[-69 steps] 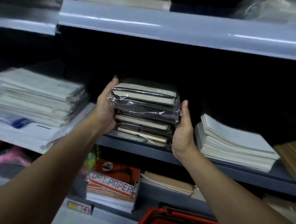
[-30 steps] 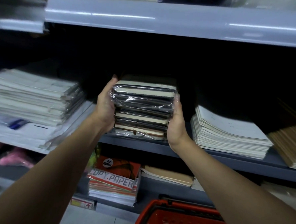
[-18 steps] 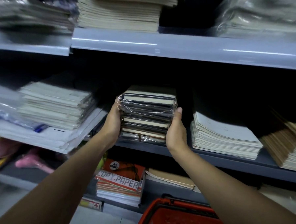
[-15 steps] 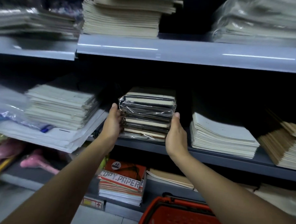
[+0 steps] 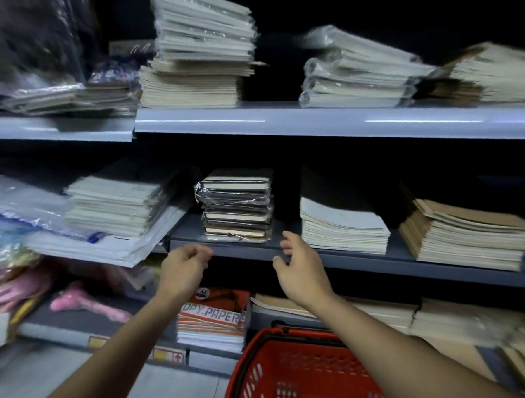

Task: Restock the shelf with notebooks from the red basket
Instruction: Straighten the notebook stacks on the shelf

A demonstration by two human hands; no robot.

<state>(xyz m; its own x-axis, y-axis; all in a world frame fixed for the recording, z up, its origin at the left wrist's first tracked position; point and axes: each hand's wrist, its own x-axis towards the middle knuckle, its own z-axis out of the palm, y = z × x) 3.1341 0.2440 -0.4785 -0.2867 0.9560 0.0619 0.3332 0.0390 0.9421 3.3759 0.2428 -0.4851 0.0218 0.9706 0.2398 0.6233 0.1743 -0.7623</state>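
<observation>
— While the notebooks (image 5: 236,206) sit stacked near the shelf (image 5: 358,260) front edge, where are the hands?
— Below it — left hand (image 5: 182,269) loosely curled, right hand (image 5: 301,269) fingers apart, both holding nothing, above the red basket (image 5: 306,374).

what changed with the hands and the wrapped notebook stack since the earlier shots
Both hands let go of the plastic-wrapped notebook stack and drew back toward the person. The left hand and right hand now hang empty below and in front of the shelf edge, fingers loosely curled. The stack stayed on the middle shelf between the neighbouring paper piles, and the red basket remains below.
</observation>
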